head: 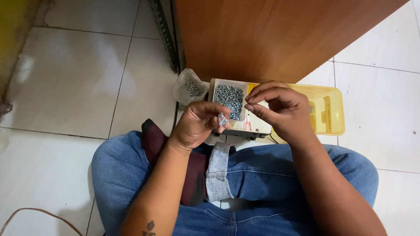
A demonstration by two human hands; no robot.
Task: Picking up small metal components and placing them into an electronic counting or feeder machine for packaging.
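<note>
On the pale tiled floor [70, 87], seen from your head camera, you sit cross-legged in blue jeans with a dark red sock showing between your knees. Your left hand [197, 124] is cupped, its fingertips pressed together around a small cluster of silvery metal screws [222, 119], held just in front of the tray. Your right hand [280, 109] hovers beside it, thumb and forefinger drawn close in a fine pinch; whether a single screw sits between them I cannot tell.

Just beyond your hands lies a shallow white plastic tray heaped with small shiny screws [229, 97], resting on a white box-like base. To its right sits a translucent yellow plastic case [330, 114], smooth and rounded at the corners. To its left, a crumpled clear plastic bag [189, 87] holds a few more screws. A flat panel of orange-brown wood [271, 35] stands behind them all.

By the look of it, you are sorting or picking screws one at a time. These pieces are tiny, hard and slippery, so the next pick calls for a careful fingertip grip and a level left palm.
</note>
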